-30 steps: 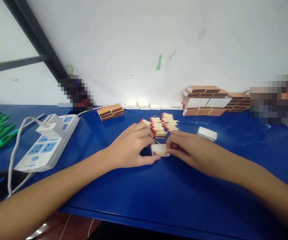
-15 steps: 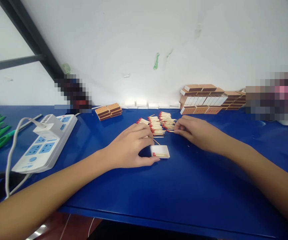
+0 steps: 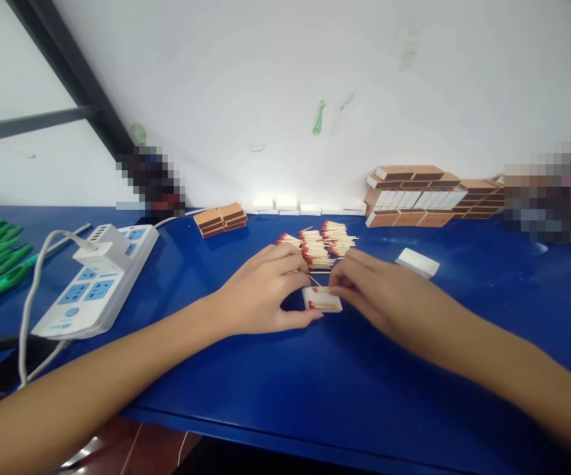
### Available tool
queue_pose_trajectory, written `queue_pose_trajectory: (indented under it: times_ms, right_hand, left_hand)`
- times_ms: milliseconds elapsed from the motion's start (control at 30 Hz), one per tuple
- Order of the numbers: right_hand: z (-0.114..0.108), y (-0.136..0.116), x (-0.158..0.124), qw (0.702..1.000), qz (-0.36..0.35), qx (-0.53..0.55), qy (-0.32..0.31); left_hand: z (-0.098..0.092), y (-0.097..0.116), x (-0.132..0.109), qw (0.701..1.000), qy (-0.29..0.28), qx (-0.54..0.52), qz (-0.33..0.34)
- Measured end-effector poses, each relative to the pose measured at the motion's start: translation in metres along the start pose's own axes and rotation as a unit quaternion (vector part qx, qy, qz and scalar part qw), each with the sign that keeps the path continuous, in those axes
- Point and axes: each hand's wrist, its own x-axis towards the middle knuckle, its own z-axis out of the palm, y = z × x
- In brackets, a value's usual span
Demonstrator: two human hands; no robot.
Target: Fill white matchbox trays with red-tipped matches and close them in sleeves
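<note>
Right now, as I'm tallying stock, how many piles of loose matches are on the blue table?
3: left pile, partly behind the left hand; middle pile; right pile, beyond the right hand. More could be hidden.

The near stretch of the blue table (image 3: 325, 382) lies open to a reach from the front. Farther in, the left hand (image 3: 265, 290) and right hand (image 3: 369, 284) flank a small white tray (image 3: 319, 297), and match piles (image 3: 317, 251) obstruct the way behind (stacked matchboxes (image 3: 416, 198) bar the rear right).
</note>
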Motion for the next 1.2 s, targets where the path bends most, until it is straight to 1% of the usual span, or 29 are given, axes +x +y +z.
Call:
queue_pose_trajectory:
  times_ms: [100, 167, 233, 367, 467, 533, 633, 733, 900, 1067, 1200]
  right_hand:
    - [0.007, -0.014, -0.002, 1.000, -0.014, -0.011, -0.020]
    - [0.007, -0.014, -0.001, 1.000, -0.015, 0.004, -0.020]
    - [0.004, -0.009, 0.001, 1.000, -0.008, 0.024, -0.004]
    - [0.003, 0.000, 0.008, 0.997, 0.045, 0.051, 0.035]
    - [0.008, 0.002, 0.015, 0.993, 0.084, 0.084, 0.015]
    - [0.012, 0.002, 0.020, 0.991, 0.093, 0.101, 0.003]
    - [0.014, 0.006, 0.023, 0.988, 0.102, 0.114, 0.006]
    - [0.015, 0.011, 0.024, 0.988, 0.105, 0.113, 0.017]
    - [0.018, 0.017, 0.023, 0.993, 0.090, 0.073, 0.038]
    - [0.018, 0.011, 0.025, 0.992, 0.096, 0.076, 0.017]
    - [0.018, 0.002, 0.028, 0.990, 0.111, 0.079, 0.023]
  left_hand:
    - [0.000, 0.001, 0.000, 1.000, 0.008, -0.003, 0.002]
    - [0.000, 0.001, 0.001, 1.000, 0.010, -0.006, 0.005]
    - [0.000, 0.001, 0.001, 1.000, 0.009, -0.008, 0.009]
    - [0.000, 0.002, 0.000, 1.000, 0.003, -0.012, 0.015]
    - [0.000, 0.002, 0.000, 1.000, 0.002, -0.016, 0.023]
    - [0.001, 0.001, -0.001, 0.999, -0.002, -0.019, 0.027]
    - [0.000, 0.000, 0.000, 0.999, -0.005, -0.024, 0.024]
    - [-0.001, 0.001, 0.000, 0.999, -0.013, -0.024, 0.020]
    - [-0.002, 0.002, 0.000, 0.999, -0.031, -0.023, 0.005]
    - [-0.001, 0.002, -0.002, 0.999, -0.038, -0.017, 0.006]
    - [-0.001, 0.002, -0.002, 0.999, -0.033, -0.012, 0.016]
